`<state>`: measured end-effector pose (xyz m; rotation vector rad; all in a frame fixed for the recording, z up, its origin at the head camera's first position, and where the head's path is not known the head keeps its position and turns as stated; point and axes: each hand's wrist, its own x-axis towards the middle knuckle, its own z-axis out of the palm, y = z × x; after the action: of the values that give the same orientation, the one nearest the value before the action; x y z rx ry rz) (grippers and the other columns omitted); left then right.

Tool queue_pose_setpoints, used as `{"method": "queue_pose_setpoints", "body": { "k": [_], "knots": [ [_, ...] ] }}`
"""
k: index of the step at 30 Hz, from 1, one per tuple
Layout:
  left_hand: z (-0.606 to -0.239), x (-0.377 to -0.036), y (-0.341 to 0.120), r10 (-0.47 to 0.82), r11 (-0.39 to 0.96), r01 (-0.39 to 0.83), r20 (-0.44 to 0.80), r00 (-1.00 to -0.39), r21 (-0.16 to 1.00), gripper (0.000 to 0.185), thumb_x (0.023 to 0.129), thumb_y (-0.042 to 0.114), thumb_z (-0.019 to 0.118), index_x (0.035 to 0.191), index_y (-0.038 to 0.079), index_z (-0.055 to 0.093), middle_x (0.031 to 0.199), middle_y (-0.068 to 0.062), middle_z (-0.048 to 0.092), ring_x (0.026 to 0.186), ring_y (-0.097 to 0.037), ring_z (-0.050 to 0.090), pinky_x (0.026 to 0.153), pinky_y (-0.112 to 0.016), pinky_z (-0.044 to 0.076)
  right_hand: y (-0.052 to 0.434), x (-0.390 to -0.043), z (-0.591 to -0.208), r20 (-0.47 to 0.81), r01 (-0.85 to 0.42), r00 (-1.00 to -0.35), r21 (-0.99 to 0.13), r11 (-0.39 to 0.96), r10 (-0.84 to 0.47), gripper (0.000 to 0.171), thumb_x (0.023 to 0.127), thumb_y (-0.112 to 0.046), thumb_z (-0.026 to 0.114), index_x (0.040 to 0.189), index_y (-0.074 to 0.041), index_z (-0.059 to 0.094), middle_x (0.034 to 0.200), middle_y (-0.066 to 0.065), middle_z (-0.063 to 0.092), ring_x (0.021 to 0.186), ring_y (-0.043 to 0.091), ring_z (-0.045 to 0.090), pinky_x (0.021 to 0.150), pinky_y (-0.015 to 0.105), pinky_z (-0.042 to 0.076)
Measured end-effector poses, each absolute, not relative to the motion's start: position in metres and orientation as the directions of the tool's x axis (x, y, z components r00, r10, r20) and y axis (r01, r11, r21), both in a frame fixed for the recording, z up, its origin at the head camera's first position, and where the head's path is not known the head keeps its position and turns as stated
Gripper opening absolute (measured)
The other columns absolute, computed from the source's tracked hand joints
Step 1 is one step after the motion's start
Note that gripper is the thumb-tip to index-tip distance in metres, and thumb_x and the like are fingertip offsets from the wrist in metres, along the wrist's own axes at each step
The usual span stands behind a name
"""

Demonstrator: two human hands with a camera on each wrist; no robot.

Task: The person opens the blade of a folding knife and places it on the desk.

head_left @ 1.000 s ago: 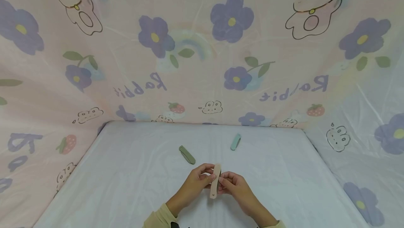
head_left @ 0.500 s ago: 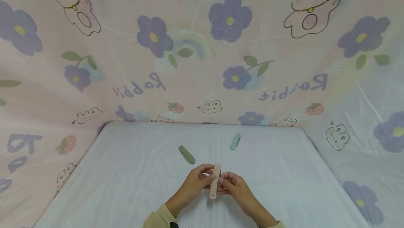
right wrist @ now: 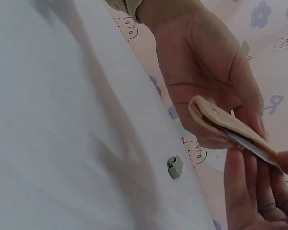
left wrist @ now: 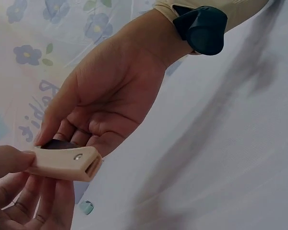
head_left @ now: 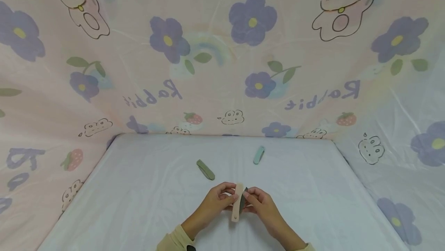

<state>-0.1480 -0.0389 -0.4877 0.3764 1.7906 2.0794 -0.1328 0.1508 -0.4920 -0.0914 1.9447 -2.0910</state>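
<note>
A folding knife with a beige handle (head_left: pixel 237 204) is held upright over the table, between both hands. My left hand (head_left: pixel 216 200) grips the handle from the left, thumb on its face. Part of the dark blade (head_left: pixel 243 202) stands out from the handle's right side. My right hand (head_left: pixel 261 204) pinches that blade near its upper end between thumb and fingers. In the right wrist view the blade (right wrist: pixel 253 147) shows pale and angled out of the handle slot. A rivet (left wrist: pixel 78 156) marks the handle's end in the left wrist view.
Two more folded knives lie on the white-covered table (head_left: pixel 139 189): an olive green one (head_left: pixel 206 170) to the left and a mint one (head_left: pixel 259 155) farther back on the right. Printed curtains (head_left: pixel 215 69) close off the back and sides.
The blade has swung farther out of the handle to the right, and my right hand has moved slightly up with it. The left hand keeps its grip; the other two knives stay put.
</note>
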Motion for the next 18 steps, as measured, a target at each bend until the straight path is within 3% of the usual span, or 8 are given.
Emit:
{"method": "queue_pose_setpoints", "body": {
  "k": [10,18],
  "knots": [
    [-0.4890,-0.1462,-0.0369,0.467,-0.083,-0.118,-0.066,-0.882,0.989,0.033,0.091,0.019,0.061,0.118,0.001,0.055,0.099,-0.009,0.058,0.084,-0.018,0.061,0.070,-0.036,0.055,0.1486,-0.1311,-0.4881,-0.156,0.167,-0.959,-0.986,-0.027,-0.236,0.030,0.091,-0.022,0.061,0.099,0.007,0.054,0.088,0.009,0.065,0.081,0.019,0.063,0.071,0.031,0.054],
    [-0.4891,-0.1459,-0.0365,0.462,-0.069,-0.090,-0.048,-0.886,0.994,0.033,0.091,0.020,0.062,0.116,0.000,0.056,0.098,-0.009,0.059,0.084,-0.018,0.061,0.071,-0.036,0.055,0.1492,-0.1303,-0.4859,-0.158,0.169,-0.961,-0.985,-0.031,-0.228,0.028,0.091,-0.020,0.062,0.097,0.006,0.054,0.088,0.016,0.063,0.083,0.026,0.062,0.069,0.032,0.055]
  ]
}}
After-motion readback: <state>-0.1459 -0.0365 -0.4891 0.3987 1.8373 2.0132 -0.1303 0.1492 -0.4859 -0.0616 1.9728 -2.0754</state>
